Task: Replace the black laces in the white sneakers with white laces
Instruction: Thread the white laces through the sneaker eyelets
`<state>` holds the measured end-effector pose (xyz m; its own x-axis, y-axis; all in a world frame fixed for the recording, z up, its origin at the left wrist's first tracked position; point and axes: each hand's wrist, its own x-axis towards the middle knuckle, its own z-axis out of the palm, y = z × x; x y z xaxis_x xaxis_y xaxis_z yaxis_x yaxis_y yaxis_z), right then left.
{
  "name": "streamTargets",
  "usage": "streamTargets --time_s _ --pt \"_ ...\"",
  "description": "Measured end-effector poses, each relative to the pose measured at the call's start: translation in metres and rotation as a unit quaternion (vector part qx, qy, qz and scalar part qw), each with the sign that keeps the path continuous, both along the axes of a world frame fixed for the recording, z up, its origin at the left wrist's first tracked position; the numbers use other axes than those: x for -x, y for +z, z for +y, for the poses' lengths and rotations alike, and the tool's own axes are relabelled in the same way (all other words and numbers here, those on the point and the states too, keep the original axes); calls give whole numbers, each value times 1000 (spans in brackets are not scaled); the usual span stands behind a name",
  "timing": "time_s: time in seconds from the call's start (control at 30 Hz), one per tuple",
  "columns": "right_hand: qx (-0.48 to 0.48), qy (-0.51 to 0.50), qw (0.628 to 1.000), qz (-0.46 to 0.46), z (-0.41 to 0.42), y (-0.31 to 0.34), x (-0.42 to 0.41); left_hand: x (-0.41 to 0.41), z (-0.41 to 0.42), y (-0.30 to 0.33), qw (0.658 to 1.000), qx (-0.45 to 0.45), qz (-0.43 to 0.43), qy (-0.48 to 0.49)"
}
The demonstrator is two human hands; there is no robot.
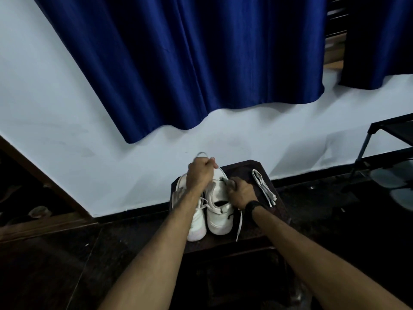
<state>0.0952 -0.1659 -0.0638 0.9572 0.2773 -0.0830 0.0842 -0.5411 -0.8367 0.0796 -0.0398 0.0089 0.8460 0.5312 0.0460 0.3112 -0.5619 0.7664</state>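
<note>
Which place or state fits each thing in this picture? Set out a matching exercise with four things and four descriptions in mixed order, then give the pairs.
Things
1. left hand
2. right hand
3. spare laces
4. curtain

Descriptions
A. hangs on the wall behind the stool
B. raised above the sneakers, gripping a white lace
C. lies folded on the stool, right of the sneakers
D. low at the right sneaker's eyelets, pinching a lace

Pairs: 1-B, 2-D, 3-C, 4-A
</note>
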Motion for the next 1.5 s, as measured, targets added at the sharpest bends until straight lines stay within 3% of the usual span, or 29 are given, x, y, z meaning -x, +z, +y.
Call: streamTargets --time_s 0.1,0.2,0.3,0.6,0.8,1.03,1.2,1.33,1.5 --pt "-12 22 1000 0 11 -3 1 7 -13 -17 984 -160 77 -18" --pt "-35 -16 999 -15 19 -9 4 16 -17 -35 950 -295 105 -5" --pt "-82 -70 993 -42 22 -13 10 19 -11 -46 932 -347 104 -22" --pt "-225 -96 968 -54 19 -10 17 17 -1 -41 957 -265 104 -58" --pt "-210 -55 975 -53 23 -15 12 18 -1 -43 958 -275 64 -54" --pt "-220 -124 962 -107 26 -18 16 16 2 -49 977 -210 32 28" --pt "-195 -140 969 -57 25 -18 17 17 2 -48 975 -213 -42 53" --pt "-169 -153 973 -28 26 -16 18 17 5 -53 976 -153 -109 110" --pt "-138 -137 981 13 27 -15 17 20 3 -52 970 -151 -163 102"
